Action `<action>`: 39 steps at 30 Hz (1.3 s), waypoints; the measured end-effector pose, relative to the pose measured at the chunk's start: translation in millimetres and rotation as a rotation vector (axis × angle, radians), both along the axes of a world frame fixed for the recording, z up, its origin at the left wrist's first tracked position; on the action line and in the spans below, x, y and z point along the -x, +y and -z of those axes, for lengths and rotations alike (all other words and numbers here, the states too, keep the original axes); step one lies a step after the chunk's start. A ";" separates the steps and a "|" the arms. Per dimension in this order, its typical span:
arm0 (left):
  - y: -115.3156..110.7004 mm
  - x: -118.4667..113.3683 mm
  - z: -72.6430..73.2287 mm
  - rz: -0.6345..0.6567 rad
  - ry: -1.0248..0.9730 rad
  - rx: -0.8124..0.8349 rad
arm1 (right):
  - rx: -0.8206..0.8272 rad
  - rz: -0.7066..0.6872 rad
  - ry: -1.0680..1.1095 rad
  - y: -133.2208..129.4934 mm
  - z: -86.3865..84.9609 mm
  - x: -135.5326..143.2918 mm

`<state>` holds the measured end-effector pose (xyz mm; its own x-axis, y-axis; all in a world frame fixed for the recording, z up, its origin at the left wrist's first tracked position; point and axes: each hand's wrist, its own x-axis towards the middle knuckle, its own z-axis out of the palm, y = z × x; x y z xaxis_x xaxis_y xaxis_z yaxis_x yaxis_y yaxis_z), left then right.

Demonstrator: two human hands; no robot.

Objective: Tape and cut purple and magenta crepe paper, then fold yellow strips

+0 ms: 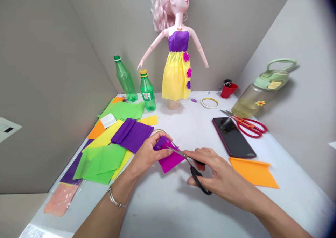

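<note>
My left hand pinches a magenta sheet together with a purple piece between thumb and fingers, above the white table. Whether the sheets are crepe paper or thin cloth I cannot tell. My right hand grips black-handled scissors, their parted blades pointing left across the magenta sheet. A doll stands upright behind both hands, in a purple top and a yellow skirt with magenta and purple flowers down one side. Just behind my left fingers, a thin yellowish ring is partly hidden.
Folded purple and green sheets overlap at left, by two green bottles. To the right are a phone, orange-handled scissors, an orange sheet, a tape roll, a red cup and a water bottle.
</note>
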<state>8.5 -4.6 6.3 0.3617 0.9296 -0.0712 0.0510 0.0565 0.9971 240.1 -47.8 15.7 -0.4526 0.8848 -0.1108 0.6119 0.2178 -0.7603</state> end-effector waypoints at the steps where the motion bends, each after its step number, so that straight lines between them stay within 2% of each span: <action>1: 0.0 -0.3 -0.3 0.003 -0.002 -0.005 | -0.008 0.002 0.000 0.0 0.7 -0.2; 11: 0.3 0.4 0.7 -0.009 -0.004 -0.033 | -0.031 -0.002 -0.021 0.7 -2.5 1.1; 28: -0.7 2.3 4.2 -0.010 -0.018 -0.010 | -0.157 0.013 -0.031 3.9 13.7 -2.3; 39: -0.6 2.5 0.0 -0.012 -0.010 -0.014 | -0.070 0.016 -0.023 2.6 11.9 -0.4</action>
<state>6.0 -5.2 6.2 0.3514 0.9347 -0.0542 0.0402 0.0428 0.9983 240.5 -45.2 3.7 -0.4366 0.8978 -0.0587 0.6325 0.2599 -0.7297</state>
